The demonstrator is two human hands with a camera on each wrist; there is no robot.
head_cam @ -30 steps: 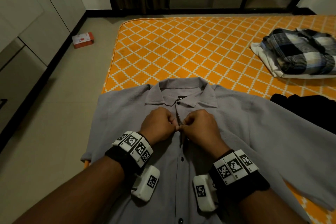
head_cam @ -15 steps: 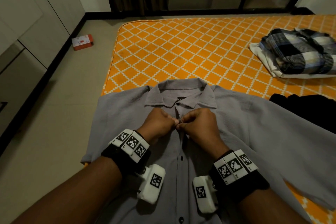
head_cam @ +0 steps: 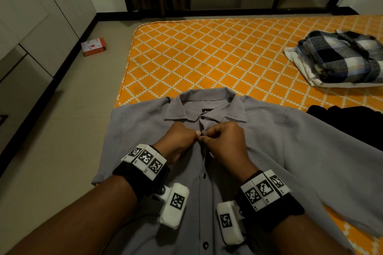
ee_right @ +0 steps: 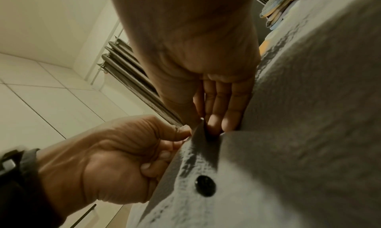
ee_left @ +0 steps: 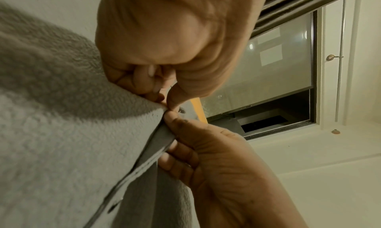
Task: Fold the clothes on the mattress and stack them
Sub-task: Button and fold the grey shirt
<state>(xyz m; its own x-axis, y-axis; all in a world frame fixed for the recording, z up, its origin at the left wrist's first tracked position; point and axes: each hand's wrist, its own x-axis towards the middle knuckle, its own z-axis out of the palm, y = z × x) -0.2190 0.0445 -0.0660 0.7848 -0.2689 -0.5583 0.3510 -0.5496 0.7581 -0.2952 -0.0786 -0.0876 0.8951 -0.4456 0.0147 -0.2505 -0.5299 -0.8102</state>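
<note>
Here the grey shirt [head_cam: 269, 151] is spread face-up at the near end of the orange mattress [head_cam: 207, 58] (collar pointed away, length running toward the wearer); its placket is pinched by left hand [head_cam: 178, 138] and right hand [head_cam: 226, 141].

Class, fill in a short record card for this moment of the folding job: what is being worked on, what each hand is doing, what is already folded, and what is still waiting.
Garment: grey shirt, flat on orange mattress
Left hand: pinches placket below collar
Right hand: pinches opposite placket edge
Folded: plaid shirt on white garment
Waiting: black garment
Floor: small box
</note>
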